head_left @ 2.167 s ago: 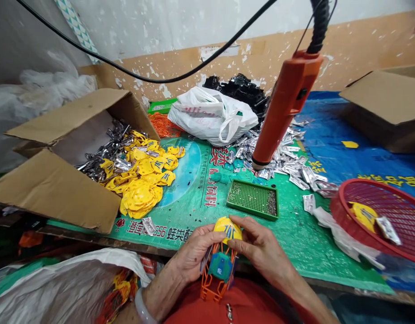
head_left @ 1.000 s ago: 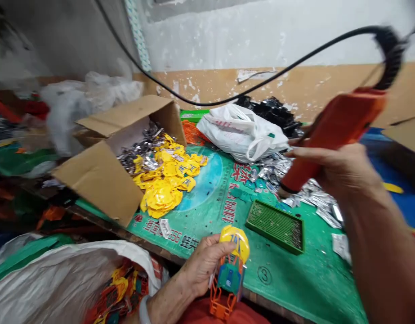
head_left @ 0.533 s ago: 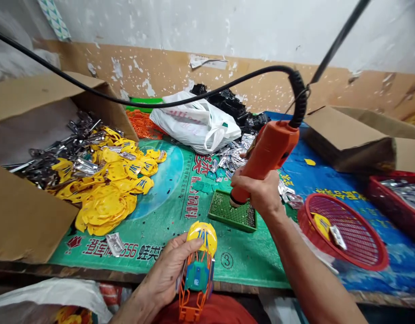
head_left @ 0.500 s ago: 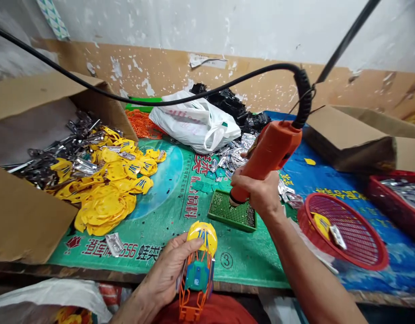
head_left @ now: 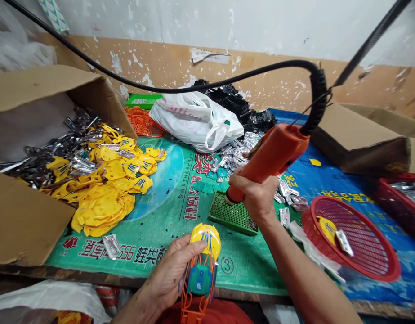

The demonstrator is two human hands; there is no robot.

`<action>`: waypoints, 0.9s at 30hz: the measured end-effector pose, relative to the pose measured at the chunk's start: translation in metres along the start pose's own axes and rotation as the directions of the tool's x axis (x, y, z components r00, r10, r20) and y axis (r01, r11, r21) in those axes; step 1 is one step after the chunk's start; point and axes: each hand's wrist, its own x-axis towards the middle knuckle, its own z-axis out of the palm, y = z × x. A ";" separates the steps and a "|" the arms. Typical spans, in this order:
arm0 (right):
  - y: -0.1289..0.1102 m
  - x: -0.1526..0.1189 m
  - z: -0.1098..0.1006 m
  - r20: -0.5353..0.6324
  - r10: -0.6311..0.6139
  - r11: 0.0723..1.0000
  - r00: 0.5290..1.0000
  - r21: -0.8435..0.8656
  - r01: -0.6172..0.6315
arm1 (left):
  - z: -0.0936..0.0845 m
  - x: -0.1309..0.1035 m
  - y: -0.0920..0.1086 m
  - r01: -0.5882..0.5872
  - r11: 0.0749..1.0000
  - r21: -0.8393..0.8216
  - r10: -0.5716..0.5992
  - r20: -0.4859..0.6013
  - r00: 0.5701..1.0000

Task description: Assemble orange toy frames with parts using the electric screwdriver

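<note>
My left hand [head_left: 168, 274] holds a small toy assembly [head_left: 201, 265] at the table's near edge: a yellow shell on top, a teal block in the middle, an orange frame below. My right hand [head_left: 256, 195] grips the lower end of an orange electric screwdriver [head_left: 273, 155] that hangs from a black coiled cable [head_left: 318, 96]. The driver's tip is over the left part of a green screw tray [head_left: 232, 216]. Both hands are about a hand's width apart.
An open cardboard box [head_left: 28, 216] spills yellow shells [head_left: 108, 189] and silver parts at left. A white plastic bag [head_left: 197, 119], black parts and silver packets lie at the back. A red basket [head_left: 354, 236] sits at right, another cardboard box [head_left: 359, 139] behind it.
My right hand left the toy, reached up, took the hanging screwdriver and brought it down over the green tray. In the last half second it shifted slightly left. My left hand keeps the toy.
</note>
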 end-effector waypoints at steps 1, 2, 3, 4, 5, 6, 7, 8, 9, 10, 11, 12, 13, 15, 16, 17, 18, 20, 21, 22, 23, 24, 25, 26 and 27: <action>0.000 0.001 0.002 0.001 0.000 1.000 1.000 0.001 0.000 | 0.000 0.000 0.000 0.005 1.000 -0.003 -0.005 -0.003 1.000; 0.000 0.002 0.003 0.004 0.002 1.000 1.000 0.003 -0.002 | 0.001 0.001 0.000 0.009 1.000 -0.004 -0.009 -0.007 1.000; 0.001 0.002 0.005 0.009 0.004 1.000 1.000 0.004 -0.004 | 0.001 0.001 0.000 0.012 1.000 -0.003 -0.012 -0.012 1.000; 0.002 0.002 0.006 0.015 0.006 1.000 1.000 0.003 -0.006 | 0.001 0.001 0.001 0.014 1.000 0.001 -0.014 -0.017 1.000; 0.002 0.002 0.007 0.020 0.007 1.000 1.000 0.002 -0.007 | 0.001 0.001 0.001 0.015 1.000 0.006 -0.015 -0.021 1.000; 0.003 0.002 0.007 0.024 0.010 1.000 1.000 0.000 -0.010 | 0.001 0.001 0.001 0.017 1.000 0.011 -0.016 -0.021 1.000; 0.004 0.001 0.008 0.025 0.012 1.000 1.000 -0.002 -0.012 | 0.001 0.001 0.001 0.018 1.000 0.013 -0.018 -0.020 1.000; 0.005 0.001 0.008 0.024 0.014 1.000 1.000 -0.004 -0.014 | 0.000 0.001 0.001 0.019 1.000 0.014 -0.018 -0.017 1.000; 0.006 0.000 0.008 0.019 0.016 1.000 1.000 -0.004 -0.016 | 0.000 0.001 0.000 0.017 1.000 0.012 -0.017 -0.014 1.000; 0.007 0.000 0.008 0.014 0.018 1.000 1.000 -0.004 -0.018 | -0.001 0.002 0.000 0.016 1.000 0.007 -0.016 -0.011 1.000; 0.008 -0.001 0.008 0.009 0.020 1.000 1.000 -0.002 -0.020 | -0.001 0.002 0.000 0.016 1.000 -0.001 -0.016 -0.009 1.000; 0.010 -0.001 0.008 0.006 0.022 1.000 1.000 -0.001 -0.022 | -0.002 0.003 -0.001 0.019 1.000 -0.008 -0.019 -0.006 1.000; 0.011 -0.001 0.008 0.005 0.025 1.000 1.000 0.001 -0.025 | -0.002 0.003 -0.001 0.022 1.000 -0.016 -0.022 -0.002 1.000; 0.013 -0.001 0.009 0.005 0.027 1.000 1.000 0.004 -0.027 | -0.003 0.004 -0.002 0.024 0.999 -0.028 -0.024 0.004 1.000; 0.014 -0.001 0.009 0.004 0.028 1.000 1.000 0.005 -0.028 | -0.003 0.004 -0.002 0.022 0.999 -0.031 -0.022 0.006 1.000; 0.014 -0.002 0.009 0.002 0.027 1.000 1.000 0.005 -0.027 | -0.002 0.004 -0.002 0.018 0.999 -0.032 -0.018 0.006 1.000; 0.015 -0.002 0.009 0.000 0.027 1.000 1.000 0.006 -0.027 | -0.002 0.004 -0.002 0.014 0.999 -0.032 -0.014 0.005 1.000; 0.016 -0.002 0.009 -0.001 0.027 1.000 1.000 0.008 -0.027 | -0.001 0.004 -0.001 0.013 0.999 -0.031 -0.013 0.003 1.000; 0.016 -0.002 0.009 -0.001 0.027 1.000 1.000 0.011 -0.027 | -0.001 0.004 0.000 0.014 0.999 -0.033 -0.014 0.002 1.000; 0.016 -0.002 0.009 -0.003 0.025 1.000 1.000 0.013 -0.025 | 0.000 0.003 0.000 0.015 0.999 -0.034 -0.015 0.001 1.000; 0.016 -0.003 0.009 -0.005 0.022 1.000 1.000 0.015 -0.022 | 0.001 0.003 0.001 0.016 0.999 -0.035 -0.017 -0.001 1.000; 0.016 -0.003 0.009 -0.007 0.020 1.000 1.000 0.015 -0.020 | 0.001 0.002 0.001 0.018 0.999 -0.035 -0.018 -0.005 1.000; 0.015 -0.003 0.009 -0.008 0.018 1.000 1.000 0.014 -0.017 | 0.002 0.002 0.002 0.019 0.999 -0.034 -0.019 -0.011 1.000; 0.015 -0.004 0.009 -0.009 0.015 1.000 1.000 0.012 -0.015 | 0.003 0.002 0.002 0.020 0.999 -0.033 -0.020 -0.015 1.000; 0.015 -0.004 0.009 -0.007 0.013 1.000 1.000 0.009 -0.013 | 0.003 0.002 0.002 0.021 0.999 -0.031 -0.021 -0.018 1.000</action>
